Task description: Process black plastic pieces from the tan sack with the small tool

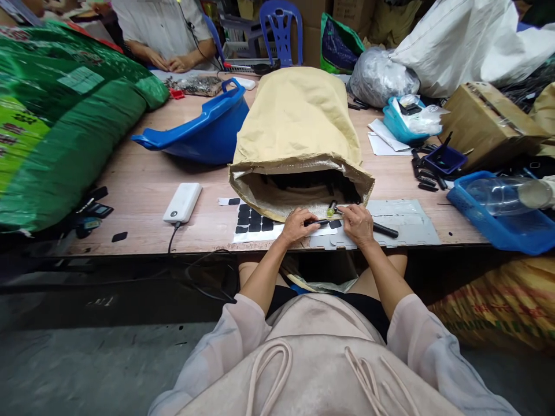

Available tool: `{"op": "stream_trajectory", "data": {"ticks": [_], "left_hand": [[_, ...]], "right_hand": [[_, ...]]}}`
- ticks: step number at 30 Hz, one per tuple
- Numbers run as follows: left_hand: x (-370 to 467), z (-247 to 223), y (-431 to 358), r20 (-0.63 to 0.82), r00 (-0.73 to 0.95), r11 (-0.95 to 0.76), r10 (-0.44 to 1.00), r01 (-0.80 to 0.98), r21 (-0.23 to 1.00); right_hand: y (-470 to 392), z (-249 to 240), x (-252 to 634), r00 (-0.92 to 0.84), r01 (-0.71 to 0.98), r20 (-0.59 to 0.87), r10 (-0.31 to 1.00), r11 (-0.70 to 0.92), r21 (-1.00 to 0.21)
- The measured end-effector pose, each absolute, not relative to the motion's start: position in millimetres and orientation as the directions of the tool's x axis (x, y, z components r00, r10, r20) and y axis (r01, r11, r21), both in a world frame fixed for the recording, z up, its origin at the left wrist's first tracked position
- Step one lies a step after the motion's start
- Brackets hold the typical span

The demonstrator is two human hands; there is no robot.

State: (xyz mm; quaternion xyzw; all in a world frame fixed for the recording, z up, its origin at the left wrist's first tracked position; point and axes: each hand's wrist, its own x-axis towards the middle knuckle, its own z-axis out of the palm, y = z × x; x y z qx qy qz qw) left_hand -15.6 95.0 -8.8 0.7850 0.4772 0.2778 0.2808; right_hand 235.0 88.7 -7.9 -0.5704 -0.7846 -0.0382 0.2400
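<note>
My left hand is closed on a small, slim black part, which it keeps low over the work surface. My right hand grips a small hammer; its black handle sticks out to the right, and its head with a yellow-green end sits just above the black part. Beneath the hands lie a white sheet of rounded black stickers and a grey board. Right behind them, a large tan sack lies with its mouth toward me, dark pieces inside.
A blue basin tilts left of the sack, with a white power bank and cable nearer. Green bags fill the left. At right are a blue tray, loose black parts and a carton. Another person sits opposite.
</note>
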Motion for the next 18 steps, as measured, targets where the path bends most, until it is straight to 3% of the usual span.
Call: {"op": "stream_trajectory", "data": {"ticks": [18], "left_hand": [[-17.5, -2.9, 90.6, 0.195, 0.402, -0.413, 0.894, 0.577, 0.704]], "right_hand": [[91.1, -11.0, 234.0, -0.213, 0.913, 0.415, 0.884, 0.332, -0.239]]}}
